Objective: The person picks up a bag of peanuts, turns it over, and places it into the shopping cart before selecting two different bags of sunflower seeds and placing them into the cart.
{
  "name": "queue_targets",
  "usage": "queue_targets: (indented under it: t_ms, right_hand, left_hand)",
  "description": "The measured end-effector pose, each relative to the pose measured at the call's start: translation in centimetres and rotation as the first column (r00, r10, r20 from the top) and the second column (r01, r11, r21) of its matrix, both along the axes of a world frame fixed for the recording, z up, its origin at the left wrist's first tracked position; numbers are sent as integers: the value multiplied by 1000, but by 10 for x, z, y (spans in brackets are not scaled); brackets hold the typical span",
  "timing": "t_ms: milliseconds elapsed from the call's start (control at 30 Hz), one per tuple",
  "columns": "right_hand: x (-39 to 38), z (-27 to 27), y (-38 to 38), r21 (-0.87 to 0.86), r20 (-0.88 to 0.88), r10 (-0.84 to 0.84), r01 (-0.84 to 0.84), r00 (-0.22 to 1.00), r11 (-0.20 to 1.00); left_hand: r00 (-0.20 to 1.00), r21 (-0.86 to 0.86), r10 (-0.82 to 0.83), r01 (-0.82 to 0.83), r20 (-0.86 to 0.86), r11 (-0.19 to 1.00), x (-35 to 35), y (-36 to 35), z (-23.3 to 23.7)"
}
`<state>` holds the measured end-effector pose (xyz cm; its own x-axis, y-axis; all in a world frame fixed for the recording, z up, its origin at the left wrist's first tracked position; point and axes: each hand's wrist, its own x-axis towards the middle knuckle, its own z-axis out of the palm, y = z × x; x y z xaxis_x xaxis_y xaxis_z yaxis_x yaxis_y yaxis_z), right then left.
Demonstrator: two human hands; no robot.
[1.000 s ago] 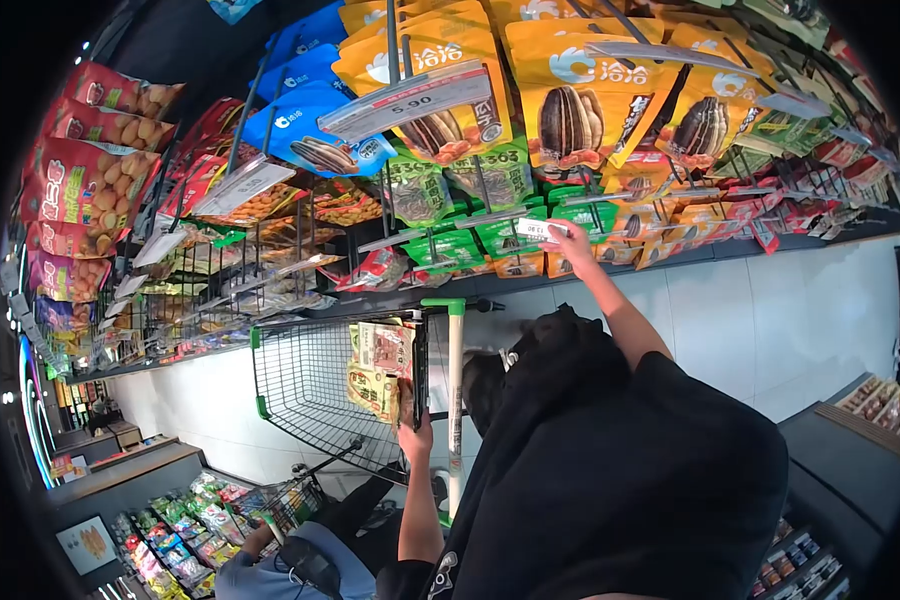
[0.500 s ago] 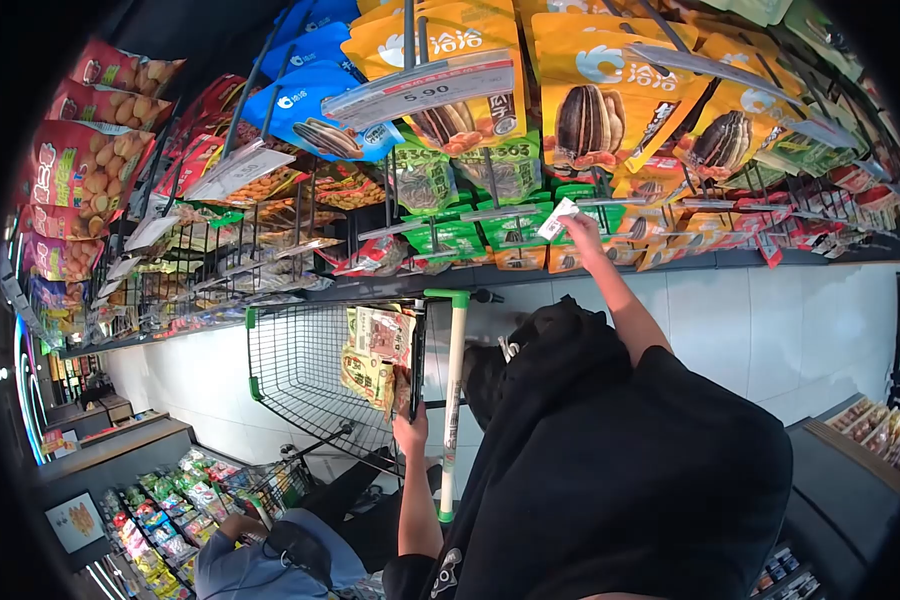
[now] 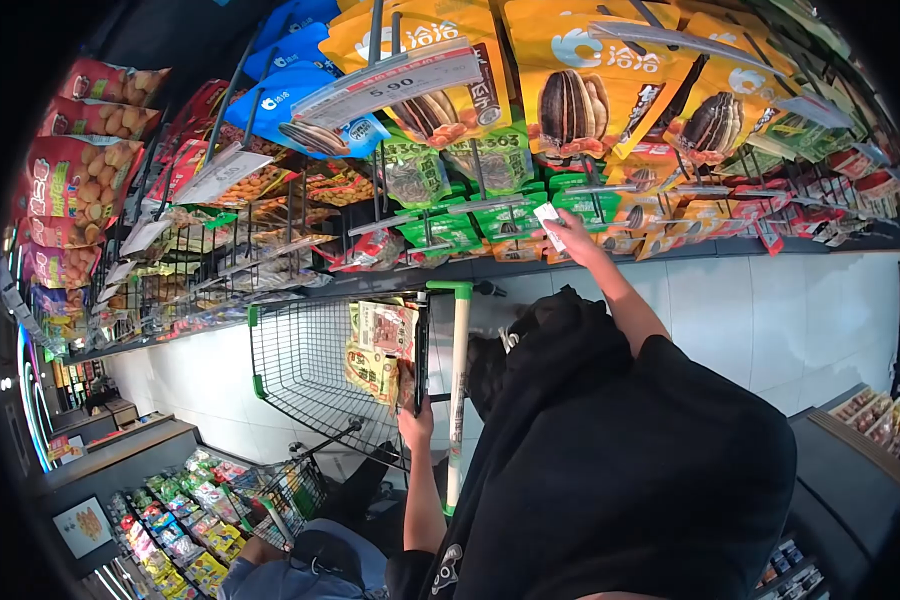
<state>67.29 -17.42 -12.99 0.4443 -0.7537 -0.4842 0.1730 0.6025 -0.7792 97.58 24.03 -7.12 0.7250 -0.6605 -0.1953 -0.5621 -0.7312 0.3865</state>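
Note:
My right hand [image 3: 570,238] reaches to the lower snack rack, its fingers closed on a small white tag [image 3: 547,214]. Behind the tag hang green snack bags [image 3: 515,218]. My left hand [image 3: 416,425] is at the handle end of the shopping cart [image 3: 315,350], closed on a dark, flat thing [image 3: 407,388] that I cannot make out clearly. Beside it in the cart lie a yellow snack packet [image 3: 370,370] and a reddish packet [image 3: 390,328]. The pale cart handle [image 3: 459,400] with green ends runs between my left arm and my body.
Large yellow sunflower seed bags [image 3: 595,85] and blue bags [image 3: 310,105] hang above, with a price sign [image 3: 390,85] in front. Red nut bags [image 3: 80,185] hang at left. Another person [image 3: 315,560] stands at the lower left near a second cart [image 3: 290,495].
My right hand has shifted slightly down and left, and the tag has tilted. My left hand has risen a little along the cart. The other person has moved right.

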Motion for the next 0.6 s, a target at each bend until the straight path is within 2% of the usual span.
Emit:
queue_targets:
  t_ms: [67, 100, 200, 233, 333, 367, 467, 567, 600]
  right_hand:
    - [-6, -8, -1, -47, 31, 148, -147, 988, 988]
    - [-6, -6, 1, -58, -8, 149, -149, 989, 987]
    - [-8, -5, -7, -139, -263, 250, -293, 932, 946]
    - [-7, -7, -9, -234, -409, 235, -351, 882, 907]
    - [-7, -16, -13, -387, -704, 123, -523, 699, 760]
    - [-7, -19, -15, -558, -738, -46, -570, 674, 603]
    - [-4, -20, -14, -749, -628, -169, -531, 760, 396]
    - [-3, -5, -19, -466, -847, 10, -750, 532, 470]
    - [-2, -2, -19, -458, -849, 24, -758, 527, 464]
  left_hand:
    - [1000, 9, -2, 2, 4, 1000, -2, 0, 1]
    - [1000, 8, -6, 6, -1, 1000, -2, 0, 1]
    - [1000, 2, -20, 20, -18, 1000, -4, 0, -1]
    - [1000, 7, -23, 23, -15, 1000, -5, 1, -2]
    - [1000, 29, -17, 17, -14, 999, -7, 0, -1]
    - [1000, 27, -12, 12, -4, 1000, -9, -1, -1]
    - [1000, 27, -13, 13, 21, 1000, -8, 0, -5]
    - [1000, 29, 1, -1, -13, 1000, -13, 0, -3]
    - [1000, 29, 10, -9, -29, 1000, -14, -2, 2]
